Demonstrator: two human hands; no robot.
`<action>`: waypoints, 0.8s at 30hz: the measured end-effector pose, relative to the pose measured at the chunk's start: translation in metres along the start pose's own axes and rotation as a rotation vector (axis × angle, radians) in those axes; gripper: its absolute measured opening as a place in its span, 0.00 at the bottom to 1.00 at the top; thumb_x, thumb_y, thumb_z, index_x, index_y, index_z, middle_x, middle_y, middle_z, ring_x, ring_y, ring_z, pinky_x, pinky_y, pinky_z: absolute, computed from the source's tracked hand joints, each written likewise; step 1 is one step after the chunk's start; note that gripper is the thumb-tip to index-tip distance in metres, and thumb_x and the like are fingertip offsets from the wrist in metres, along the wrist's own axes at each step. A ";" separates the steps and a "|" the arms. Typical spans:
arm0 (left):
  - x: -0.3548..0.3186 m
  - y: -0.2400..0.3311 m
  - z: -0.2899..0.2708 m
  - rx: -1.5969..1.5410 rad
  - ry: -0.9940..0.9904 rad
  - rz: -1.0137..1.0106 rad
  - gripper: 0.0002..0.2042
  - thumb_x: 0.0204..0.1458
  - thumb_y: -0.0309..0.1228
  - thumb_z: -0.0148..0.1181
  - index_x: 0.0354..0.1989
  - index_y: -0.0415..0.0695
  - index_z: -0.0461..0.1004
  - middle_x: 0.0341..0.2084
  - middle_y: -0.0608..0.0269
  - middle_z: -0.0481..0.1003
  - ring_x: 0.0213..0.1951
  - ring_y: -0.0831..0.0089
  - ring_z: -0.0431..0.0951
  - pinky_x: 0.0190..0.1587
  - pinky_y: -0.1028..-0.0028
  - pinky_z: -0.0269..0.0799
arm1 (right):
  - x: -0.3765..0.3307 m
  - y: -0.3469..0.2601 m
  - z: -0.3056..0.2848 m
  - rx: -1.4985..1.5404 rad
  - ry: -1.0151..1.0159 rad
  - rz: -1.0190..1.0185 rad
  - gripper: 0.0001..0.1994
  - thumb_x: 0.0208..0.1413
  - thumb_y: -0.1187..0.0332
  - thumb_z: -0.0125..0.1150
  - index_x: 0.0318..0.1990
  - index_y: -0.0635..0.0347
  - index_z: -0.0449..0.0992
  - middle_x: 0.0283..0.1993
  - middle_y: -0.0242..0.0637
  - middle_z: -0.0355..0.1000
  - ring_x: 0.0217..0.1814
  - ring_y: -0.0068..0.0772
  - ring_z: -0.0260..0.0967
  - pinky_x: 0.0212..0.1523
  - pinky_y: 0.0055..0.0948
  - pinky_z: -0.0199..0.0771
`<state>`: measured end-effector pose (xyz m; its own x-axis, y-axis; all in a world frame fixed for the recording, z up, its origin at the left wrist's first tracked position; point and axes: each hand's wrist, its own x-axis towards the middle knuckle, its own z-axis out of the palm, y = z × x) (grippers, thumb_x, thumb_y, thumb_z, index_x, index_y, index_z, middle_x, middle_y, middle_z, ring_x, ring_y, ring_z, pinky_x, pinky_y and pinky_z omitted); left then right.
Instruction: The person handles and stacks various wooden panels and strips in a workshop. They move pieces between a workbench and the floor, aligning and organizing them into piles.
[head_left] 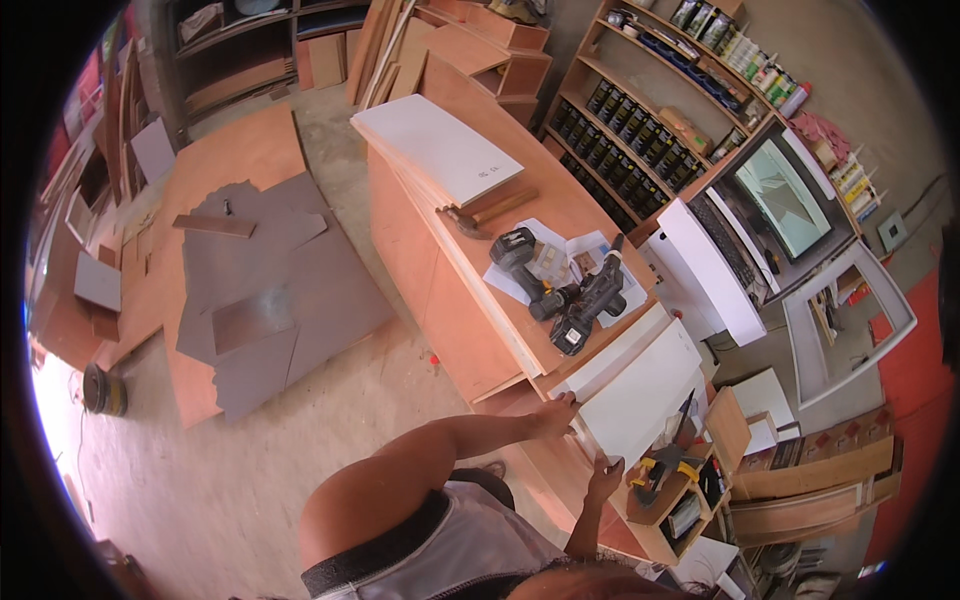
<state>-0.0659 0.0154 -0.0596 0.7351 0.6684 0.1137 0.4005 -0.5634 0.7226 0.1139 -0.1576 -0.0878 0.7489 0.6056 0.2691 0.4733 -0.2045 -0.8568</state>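
Observation:
A white board (pixel 645 388) lies at the near right end of the wooden workbench. My left hand (pixel 555 416) is closed at the board's left edge, by the end of a narrower pale strip (pixel 612 352). Closed on the board's near corner is my right hand (pixel 604 478), its thumb over the top face. Farther up the bench, two black cordless drills (pixel 515 262) (pixel 592 308) rest on and beside printed papers (pixel 535 250). A hammer (pixel 480 214) with a wooden handle lies beyond them, next to a white-faced panel (pixel 440 150).
An open wooden tool box (pixel 665 520) holding a black and yellow clamp (pixel 662 470) stands beside my right hand. Shelves of dark cans (pixel 630 125) and a white machine (pixel 705 270) with a screen are at the right. Sheets of plywood (pixel 250 150) lie on the floor at left.

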 end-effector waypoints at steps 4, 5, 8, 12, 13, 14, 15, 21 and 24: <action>0.025 0.000 -0.025 0.157 -0.149 0.002 0.27 0.43 0.39 0.73 0.47 0.32 0.74 0.50 0.42 0.70 0.50 0.47 0.75 0.51 0.58 0.75 | -0.001 -0.025 -0.008 -0.400 -0.115 -0.095 0.26 0.47 0.64 0.75 0.48 0.75 0.71 0.41 0.52 0.73 0.43 0.45 0.72 0.43 0.40 0.72; 0.036 0.000 -0.029 0.156 -0.173 0.029 0.25 0.43 0.39 0.73 0.44 0.31 0.75 0.48 0.43 0.71 0.49 0.47 0.77 0.50 0.58 0.76 | 0.009 -0.031 -0.014 -0.466 -0.180 -0.063 0.26 0.46 0.63 0.76 0.45 0.74 0.72 0.39 0.51 0.73 0.41 0.46 0.72 0.42 0.41 0.71; 0.040 -0.012 -0.027 0.196 -0.163 0.103 0.21 0.44 0.38 0.71 0.39 0.31 0.77 0.43 0.42 0.74 0.46 0.48 0.79 0.48 0.58 0.77 | 0.012 -0.040 -0.010 -0.490 -0.214 -0.064 0.27 0.45 0.60 0.77 0.43 0.74 0.73 0.39 0.55 0.74 0.42 0.48 0.74 0.41 0.42 0.72; 0.042 -0.017 -0.011 0.223 -0.061 0.157 0.18 0.47 0.37 0.68 0.38 0.32 0.78 0.44 0.44 0.75 0.45 0.49 0.79 0.47 0.59 0.77 | 0.019 -0.026 -0.013 -0.475 -0.136 -0.108 0.23 0.46 0.60 0.76 0.35 0.74 0.75 0.33 0.55 0.74 0.34 0.51 0.73 0.36 0.44 0.71; 0.040 -0.019 -0.010 0.257 -0.079 0.129 0.16 0.49 0.36 0.65 0.39 0.34 0.77 0.44 0.46 0.74 0.45 0.50 0.79 0.47 0.59 0.77 | 0.017 -0.022 -0.014 -0.474 -0.128 -0.133 0.22 0.46 0.60 0.76 0.34 0.74 0.75 0.32 0.54 0.74 0.33 0.51 0.73 0.35 0.44 0.71; 0.039 -0.007 -0.008 0.276 -0.110 0.122 0.15 0.52 0.35 0.62 0.41 0.35 0.77 0.44 0.47 0.74 0.45 0.51 0.79 0.47 0.59 0.78 | 0.016 -0.018 -0.023 -0.501 -0.105 -0.151 0.21 0.46 0.61 0.75 0.33 0.74 0.74 0.31 0.55 0.74 0.32 0.53 0.73 0.34 0.44 0.71; 0.032 -0.003 -0.009 0.306 -0.139 0.102 0.13 0.54 0.34 0.59 0.42 0.37 0.76 0.44 0.49 0.74 0.45 0.52 0.79 0.47 0.59 0.78 | 0.016 -0.020 -0.023 -0.514 -0.093 -0.170 0.20 0.46 0.62 0.75 0.31 0.73 0.74 0.30 0.55 0.74 0.32 0.54 0.73 0.34 0.44 0.71; -0.030 -0.020 -0.010 0.256 -0.117 0.138 0.15 0.60 0.39 0.52 0.43 0.40 0.76 0.45 0.49 0.74 0.45 0.53 0.79 0.48 0.56 0.76 | -0.031 -0.019 -0.029 -0.350 -0.033 -0.159 0.10 0.52 0.69 0.69 0.28 0.67 0.77 0.29 0.49 0.75 0.30 0.47 0.75 0.32 0.41 0.72; -0.126 -0.052 0.025 0.096 -0.044 0.024 0.15 0.62 0.42 0.50 0.46 0.46 0.77 0.46 0.53 0.76 0.47 0.50 0.77 0.49 0.55 0.73 | -0.098 -0.004 -0.047 -0.331 -0.074 -0.127 0.08 0.55 0.69 0.65 0.31 0.66 0.78 0.29 0.47 0.75 0.30 0.43 0.75 0.33 0.38 0.73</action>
<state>-0.1656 -0.0520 -0.1286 0.7675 0.6335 0.0982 0.4319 -0.6241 0.6511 0.0606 -0.2526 -0.0898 0.6446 0.6938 0.3212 0.6939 -0.3546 -0.6267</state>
